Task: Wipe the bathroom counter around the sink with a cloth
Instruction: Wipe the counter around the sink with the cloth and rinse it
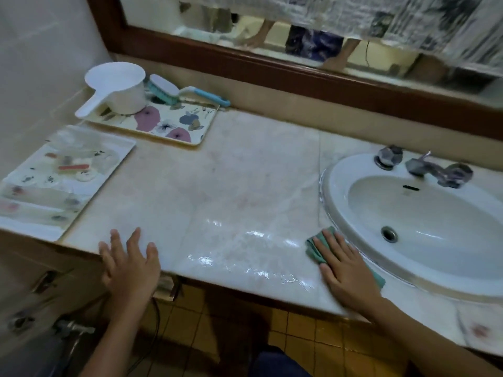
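- A home bathroom: a white oval sink (424,213) set into a pale marble counter (217,186), with a metal tap (435,170) at its back rim.
- A wood-framed mirror (272,28) runs along the wall.
- A plastic water dipper (119,88) and scrub brush (163,89) sit on a flowered tray (174,123).
- Yellow floor tiles (299,336) lie below.

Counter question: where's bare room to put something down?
The widest bare patch is the middle of the counter, between the flowered tray and the sink. Its front strip, between the left hand and the cloth under the right hand, looks wet. The left end is crowded with trays.
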{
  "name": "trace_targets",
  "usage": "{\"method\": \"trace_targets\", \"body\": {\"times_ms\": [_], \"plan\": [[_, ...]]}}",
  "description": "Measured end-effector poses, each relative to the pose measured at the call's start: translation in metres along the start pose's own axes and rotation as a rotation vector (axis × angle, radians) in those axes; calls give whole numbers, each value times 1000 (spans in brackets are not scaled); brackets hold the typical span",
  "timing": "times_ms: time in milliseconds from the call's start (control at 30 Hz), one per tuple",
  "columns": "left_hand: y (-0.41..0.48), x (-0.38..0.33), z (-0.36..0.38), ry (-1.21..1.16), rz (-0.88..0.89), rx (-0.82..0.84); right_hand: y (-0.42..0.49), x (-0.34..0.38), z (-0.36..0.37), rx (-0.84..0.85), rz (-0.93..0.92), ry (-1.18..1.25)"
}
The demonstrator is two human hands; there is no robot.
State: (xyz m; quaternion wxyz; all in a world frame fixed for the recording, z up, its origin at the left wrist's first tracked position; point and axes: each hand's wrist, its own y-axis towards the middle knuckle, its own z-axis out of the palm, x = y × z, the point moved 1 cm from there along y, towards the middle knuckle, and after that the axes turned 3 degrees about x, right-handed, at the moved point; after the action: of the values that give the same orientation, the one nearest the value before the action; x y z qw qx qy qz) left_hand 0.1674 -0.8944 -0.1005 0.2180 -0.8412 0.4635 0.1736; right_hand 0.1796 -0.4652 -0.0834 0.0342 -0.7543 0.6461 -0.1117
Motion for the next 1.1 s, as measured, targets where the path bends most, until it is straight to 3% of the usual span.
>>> {"method": "trace_targets", "body": {"times_ms": [100,167,233,333,400,467,500,633,800,967,1100], "plan": [[-3,-8,-1,-51,-29,-37,23,39,6,-88,343,104],[-10,-15,-1,-64,-27,-90,43,73,7,-90,477,162],[-18,-26,0,-86,-1,-141,59,108,6,-77,388,153],[-16,-45,1,-107,130,-190,70,135,8,-7,9,86],[0,-52,-2,-89,184,-208,72,121,3,47,-248,36],[25,-53,-6,-41,176,-202,89,89,-4,62,-388,-31],[37,-51,-7,-14,166,-191,106,72,-9,60,-364,-51],[62,-45,-5,10,115,-153,213,38,-33,-18,19,16],[64,-44,1,47,132,-211,353,53,-55,-60,185,51],[66,-49,-1,39,92,-196,420,128,-60,-34,175,77],[64,-49,-1,48,103,-195,352,210,-27,-75,-8,88]]}}
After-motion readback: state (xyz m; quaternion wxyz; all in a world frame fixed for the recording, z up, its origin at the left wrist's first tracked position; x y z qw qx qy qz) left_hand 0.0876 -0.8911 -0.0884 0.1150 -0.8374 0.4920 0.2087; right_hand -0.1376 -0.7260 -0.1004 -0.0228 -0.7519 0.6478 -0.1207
